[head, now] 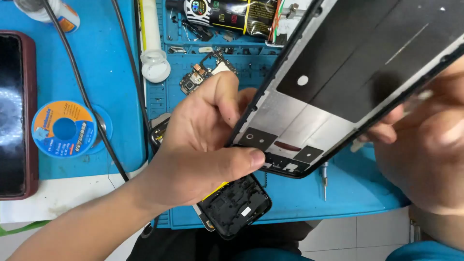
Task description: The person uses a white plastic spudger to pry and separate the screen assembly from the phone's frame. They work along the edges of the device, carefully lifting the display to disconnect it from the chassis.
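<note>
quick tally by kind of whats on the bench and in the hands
Phone frames held in the left hand and right hand: 1
Black phone back shells on the mat: 1
Circuit boards: 1
Solder spools: 1
Phones in red cases: 1
Screwdrivers: 1
Blue mats: 2
Total: 8

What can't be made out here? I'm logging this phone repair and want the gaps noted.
Head view:
- Right hand: blurred and cut off by the right edge; its grip is unclear.
- Phone frame: top cut off by the upper edge.
- Black back cover: partly hidden under the left hand.
</note>
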